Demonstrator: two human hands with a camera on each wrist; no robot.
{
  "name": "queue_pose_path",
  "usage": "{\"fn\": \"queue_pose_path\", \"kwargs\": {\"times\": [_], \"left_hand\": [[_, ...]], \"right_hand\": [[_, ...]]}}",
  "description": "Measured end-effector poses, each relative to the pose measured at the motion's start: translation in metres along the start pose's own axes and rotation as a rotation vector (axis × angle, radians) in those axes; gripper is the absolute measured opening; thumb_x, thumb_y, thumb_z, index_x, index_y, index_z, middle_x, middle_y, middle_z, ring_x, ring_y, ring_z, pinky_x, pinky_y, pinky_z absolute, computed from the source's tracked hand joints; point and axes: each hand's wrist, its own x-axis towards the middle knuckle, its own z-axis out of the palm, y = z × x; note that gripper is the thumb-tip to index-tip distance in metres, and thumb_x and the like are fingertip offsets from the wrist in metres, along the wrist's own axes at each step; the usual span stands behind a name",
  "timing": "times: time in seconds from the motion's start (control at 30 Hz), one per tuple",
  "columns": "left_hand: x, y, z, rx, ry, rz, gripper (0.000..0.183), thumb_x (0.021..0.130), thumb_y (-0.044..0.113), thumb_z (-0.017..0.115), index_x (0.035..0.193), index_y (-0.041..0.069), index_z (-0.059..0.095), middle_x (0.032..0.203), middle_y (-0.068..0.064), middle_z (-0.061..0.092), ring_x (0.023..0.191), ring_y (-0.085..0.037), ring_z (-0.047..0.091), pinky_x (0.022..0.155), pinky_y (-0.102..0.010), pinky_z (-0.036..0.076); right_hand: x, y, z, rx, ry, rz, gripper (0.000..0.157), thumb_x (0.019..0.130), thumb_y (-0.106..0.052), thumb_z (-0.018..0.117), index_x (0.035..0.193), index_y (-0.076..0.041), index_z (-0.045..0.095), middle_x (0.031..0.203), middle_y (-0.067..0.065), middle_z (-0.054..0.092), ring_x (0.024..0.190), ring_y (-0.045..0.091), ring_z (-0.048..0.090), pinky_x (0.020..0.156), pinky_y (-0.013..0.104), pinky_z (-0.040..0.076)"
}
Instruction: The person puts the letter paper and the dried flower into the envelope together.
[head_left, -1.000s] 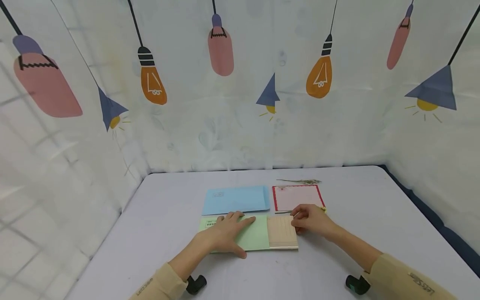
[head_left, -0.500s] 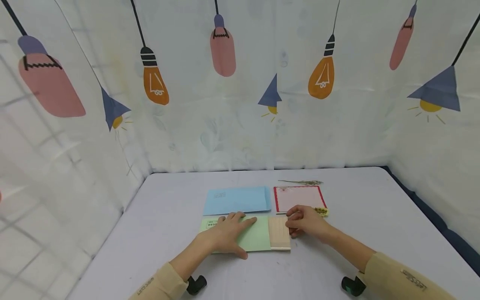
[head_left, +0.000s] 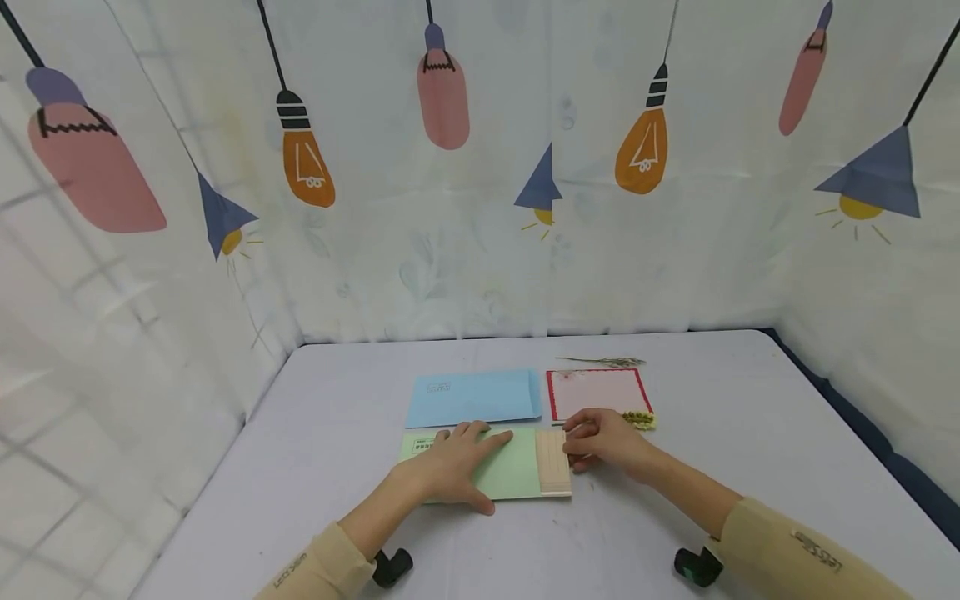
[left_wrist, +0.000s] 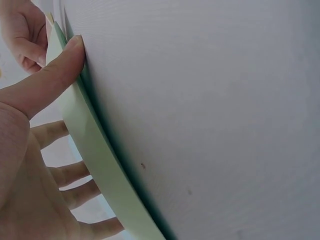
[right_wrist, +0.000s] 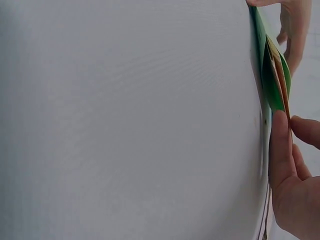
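Observation:
A light green envelope (head_left: 519, 475) lies on the table in the head view, my left hand (head_left: 448, 468) resting across it with spread fingers. Its thumb lies at the near edge, as the left wrist view shows for the envelope (left_wrist: 95, 145). From the envelope's right end sticks a strip of cream lined letter paper (head_left: 553, 468). My right hand (head_left: 606, 440) pinches the outer end of that paper between thumb and fingers. In the right wrist view the envelope (right_wrist: 271, 85) gapes around the folded paper (right_wrist: 281, 75). The paper's inner part is hidden inside.
Behind the green envelope lies a blue envelope (head_left: 472, 397). A pink card with a red border (head_left: 592, 392) sits to its right, with small yellow dried flowers (head_left: 640, 420) at its near corner, partly behind my right hand. A dried sprig (head_left: 609, 362) lies farther back.
My right hand has moved left, and the letter paper has slid deeper into the green envelope, so less of it shows. The yellow flowers have come into fuller view. My left hand stays put.

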Motion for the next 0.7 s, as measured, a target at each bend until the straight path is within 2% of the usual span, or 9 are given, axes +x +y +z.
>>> {"fn": "queue_pose_path", "kwargs": {"times": [0.47,0.7], "left_hand": [[0.001,0.002,0.001,0.007,-0.013,0.000,0.102,0.070,0.060,0.077,0.153,0.031,0.026,0.148,-0.009,0.032,0.134,-0.028,0.030,0.101,-0.057,0.029],[0.001,0.001,0.002,0.008,-0.011,-0.003,0.102,0.070,0.061,0.077,0.153,0.032,0.025,0.148,-0.008,0.031,0.134,-0.028,0.030,0.101,-0.056,0.029]], "right_hand": [[0.005,0.000,0.013,0.036,-0.014,0.026,0.040,0.083,-0.012,0.076,0.112,0.006,0.054,0.090,0.013,0.068,0.073,0.025,0.068,0.069,0.036,0.056],[0.003,-0.002,0.020,0.079,-0.061,0.006,0.037,0.085,-0.008,0.072,0.112,0.010,0.054,0.091,0.016,0.069,0.077,0.025,0.069,0.070,0.038,0.056]]}}
